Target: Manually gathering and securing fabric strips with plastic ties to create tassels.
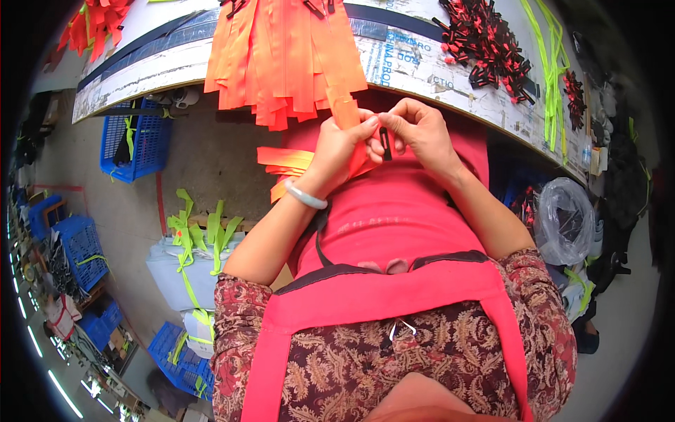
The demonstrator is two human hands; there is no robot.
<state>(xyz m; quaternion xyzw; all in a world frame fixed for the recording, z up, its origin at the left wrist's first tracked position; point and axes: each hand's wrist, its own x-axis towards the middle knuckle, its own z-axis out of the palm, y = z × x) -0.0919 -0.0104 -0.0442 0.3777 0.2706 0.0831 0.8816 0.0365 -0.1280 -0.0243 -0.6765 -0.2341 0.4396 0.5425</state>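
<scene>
My left hand [342,146] is closed around orange fabric strips [285,160], whose loose ends stick out on the left of the wrist. My right hand [424,133] pinches at the fingertips of the left. Between the two hands hangs a small black plastic buckle [385,143] with a bit of red at its top; fingers partly hide which hand bears it. A thick bundle of orange strips [278,60] drapes over the table's front edge, just beyond my left hand, with several black buckles at its far end.
On the table [415,67] at the right lie a heap of black and red buckles [489,53] and long yellow-green strips [554,77]. Blue crates [137,144] stand on the left. A clear plastic bag [564,219] sits at the right. Grey stacks tied with green strips [172,271] are near my left elbow.
</scene>
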